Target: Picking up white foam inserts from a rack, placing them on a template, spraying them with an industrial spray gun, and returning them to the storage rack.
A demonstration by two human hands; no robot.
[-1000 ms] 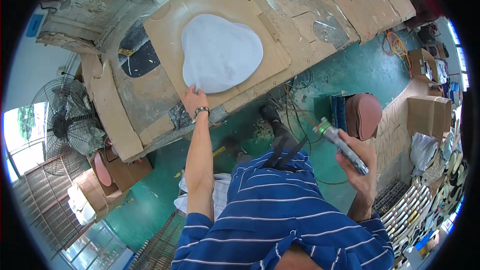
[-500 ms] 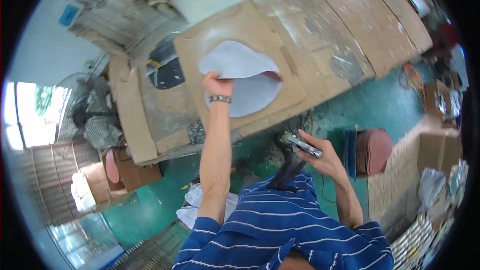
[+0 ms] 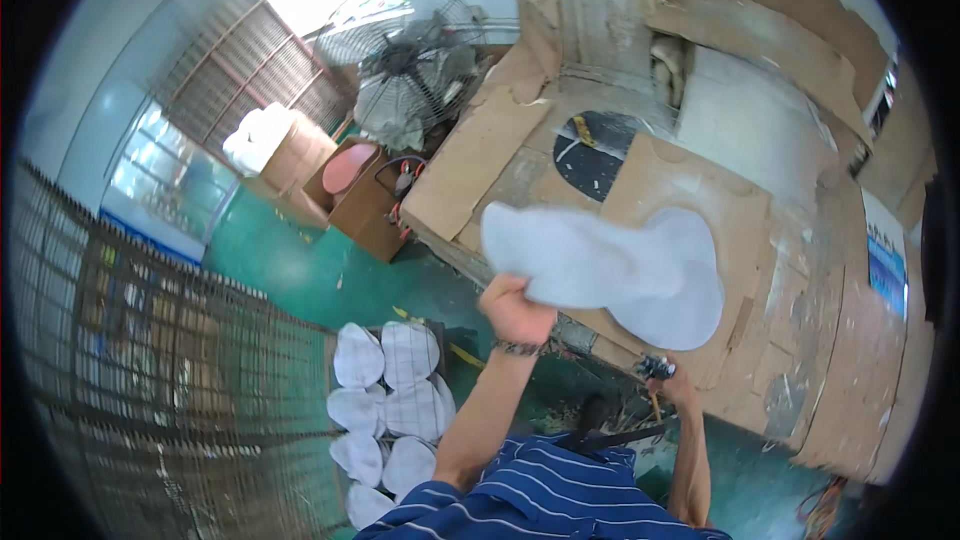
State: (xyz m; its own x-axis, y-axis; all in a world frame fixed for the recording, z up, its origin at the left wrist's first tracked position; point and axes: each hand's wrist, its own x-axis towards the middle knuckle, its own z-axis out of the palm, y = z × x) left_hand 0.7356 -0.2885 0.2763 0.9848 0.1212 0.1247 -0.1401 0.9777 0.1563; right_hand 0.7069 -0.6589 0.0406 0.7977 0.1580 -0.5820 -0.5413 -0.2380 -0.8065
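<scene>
My left hand (image 3: pixel 520 318) is closed on the near edge of a white figure-eight-shaped sheet (image 3: pixel 555 252), blurred by motion and held above the table's front edge. Its right end overlaps a second white sheet (image 3: pixel 685 295) of similar outline, which lies on a square piece of cardboard (image 3: pixel 650 175). In my right hand (image 3: pixel 682 392) is a small metal spray gun (image 3: pixel 655 368), low beside the table's front edge. The fingers are wrapped round its handle, partly hidden.
Cardboard covers the worktable (image 3: pixel 465 175). A dark rounded piece (image 3: pixel 595 165) lies behind the square. At lower left, several white sheets (image 3: pixel 385 410) rest on a wire-mesh rack (image 3: pixel 200 340). Farther back are a carton with pink pieces (image 3: pixel 350 170) and a large fan (image 3: pixel 400 60).
The view has swung left, bringing the rack into sight. My left hand has lifted the upper white sheet and carried it leftward; the other stays on the cardboard. The spray gun remains in my right hand.
</scene>
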